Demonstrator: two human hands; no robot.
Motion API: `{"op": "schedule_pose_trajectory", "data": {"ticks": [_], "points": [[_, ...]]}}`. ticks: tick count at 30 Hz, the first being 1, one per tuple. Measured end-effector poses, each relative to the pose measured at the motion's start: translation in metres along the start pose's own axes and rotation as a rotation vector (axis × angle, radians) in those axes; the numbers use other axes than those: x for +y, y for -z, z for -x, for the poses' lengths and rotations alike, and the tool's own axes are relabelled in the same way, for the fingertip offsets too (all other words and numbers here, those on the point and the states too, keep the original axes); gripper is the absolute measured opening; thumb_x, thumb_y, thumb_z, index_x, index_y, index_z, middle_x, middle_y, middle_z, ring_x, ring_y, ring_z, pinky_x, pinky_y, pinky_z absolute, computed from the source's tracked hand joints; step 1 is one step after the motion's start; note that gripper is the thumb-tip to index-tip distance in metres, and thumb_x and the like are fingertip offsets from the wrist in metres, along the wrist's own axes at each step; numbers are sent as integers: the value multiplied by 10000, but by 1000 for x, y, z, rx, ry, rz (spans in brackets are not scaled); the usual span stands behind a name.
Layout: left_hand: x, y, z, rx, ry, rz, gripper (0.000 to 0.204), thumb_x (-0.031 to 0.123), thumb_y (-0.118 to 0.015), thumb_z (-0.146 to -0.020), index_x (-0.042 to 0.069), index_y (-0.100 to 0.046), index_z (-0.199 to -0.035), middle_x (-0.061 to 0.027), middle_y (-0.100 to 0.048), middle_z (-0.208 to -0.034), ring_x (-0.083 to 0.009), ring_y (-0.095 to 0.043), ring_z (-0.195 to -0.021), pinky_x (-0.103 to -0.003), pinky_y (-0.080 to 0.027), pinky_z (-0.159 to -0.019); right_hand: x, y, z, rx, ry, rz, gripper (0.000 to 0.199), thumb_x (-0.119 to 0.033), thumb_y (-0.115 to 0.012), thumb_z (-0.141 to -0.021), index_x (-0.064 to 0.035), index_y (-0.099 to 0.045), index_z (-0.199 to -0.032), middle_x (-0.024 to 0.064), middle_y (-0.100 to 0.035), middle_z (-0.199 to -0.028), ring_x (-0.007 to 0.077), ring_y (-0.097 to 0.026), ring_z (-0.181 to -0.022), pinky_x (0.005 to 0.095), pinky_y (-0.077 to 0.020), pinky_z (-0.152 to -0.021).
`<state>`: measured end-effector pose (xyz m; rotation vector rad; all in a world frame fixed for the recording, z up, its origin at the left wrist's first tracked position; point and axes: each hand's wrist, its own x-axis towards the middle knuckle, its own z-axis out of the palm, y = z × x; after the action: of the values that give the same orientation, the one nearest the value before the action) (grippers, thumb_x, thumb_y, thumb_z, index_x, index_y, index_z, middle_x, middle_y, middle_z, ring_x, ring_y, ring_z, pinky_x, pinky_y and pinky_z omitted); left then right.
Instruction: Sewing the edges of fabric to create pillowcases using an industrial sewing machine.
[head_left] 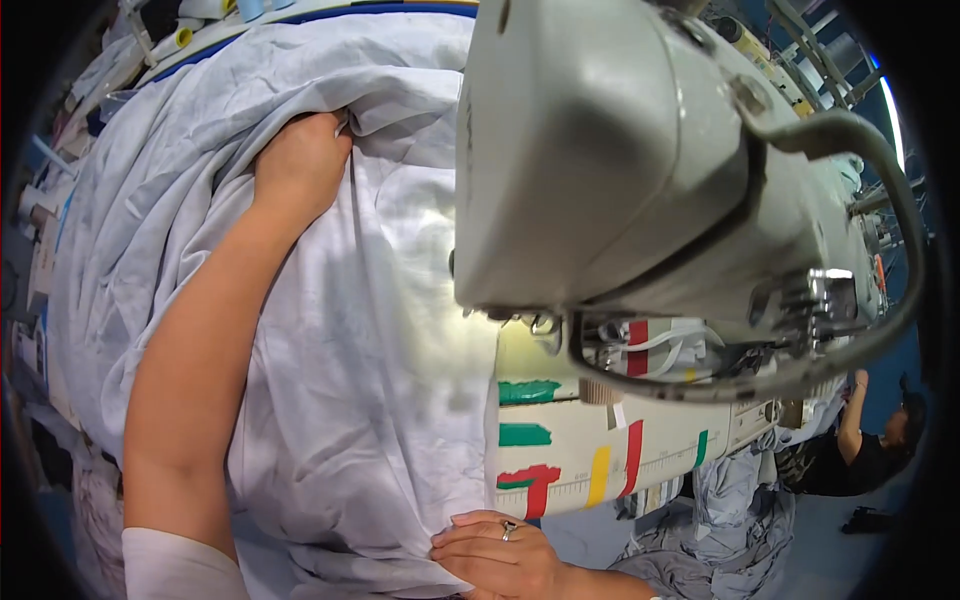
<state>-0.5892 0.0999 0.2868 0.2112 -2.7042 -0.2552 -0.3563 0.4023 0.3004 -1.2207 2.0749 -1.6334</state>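
A large pale grey-white cloth [330,370] lies in folds over the machine table and hangs down toward me. My left hand [303,165] is closed in a fist around a bunched fold at the far side, its arm stretched across the cloth. At the near edge, my right hand [505,555] wears a ring and pinches the cloth's right border, fingers together on top, thumb hidden. Between the hands, the cloth's right edge runs beneath the head of a grey sewing machine [600,150]. The machine's head hides the stitching spot.
Right of the cloth, the table's marked edge [570,485] carries a scale and red, green and yellow tape strips. A thick cable [895,230] loops around the machine. Another person [860,450] is at the far right, beside heaped grey fabric [730,530]. Cones and tools line the back.
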Motion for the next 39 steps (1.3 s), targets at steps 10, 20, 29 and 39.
{"op": "schedule_pose_trajectory", "data": {"ticks": [10, 20, 29, 39], "points": [[1, -25, -60, -3, 16, -15, 251, 193, -549, -881, 37, -661, -1043, -216, -662, -1047, -373, -631, -970, -452, -489, -870, 19, 21, -35, 82, -52, 114, 213, -110, -612, -801, -2, -663, -977, 123, -679, -932, 283, -667, -935, 427, -484, -914], [11, 104, 112, 127, -543, 177, 593, 214, -696, -812, -36, -468, -1298, -220, -515, -1309, -410, -490, -1197, -455, -358, -1035, 19, 3, -13, 206, -22, 465, 327, 40, -608, -641, -32, -646, -958, 129, -660, -1004, 320, -624, -1059, 511, -402, -996], [-2, 109, 448, 23, -1, 368, 554, 83, -829, -634, 36, -507, -1082, -172, -532, -1045, -321, -521, -926, -387, -452, -762, 16, -8, -13, 243, 64, 562, 397, 137, -513, -603, -3, -651, -947, 136, -672, -1032, 314, -609, -1106, 479, -364, -1055], [-34, 117, 466, -248, -175, 670, 150, -29, -692, -705, 2, -594, -815, -124, -587, -923, -282, -572, -790, -356, -476, -684, 22, -19, -1, 269, 107, 580, 314, 141, -594, -685, 19, -652, -968, 141, -672, -1073, 301, -605, -1123, 378, -430, -996]]}}
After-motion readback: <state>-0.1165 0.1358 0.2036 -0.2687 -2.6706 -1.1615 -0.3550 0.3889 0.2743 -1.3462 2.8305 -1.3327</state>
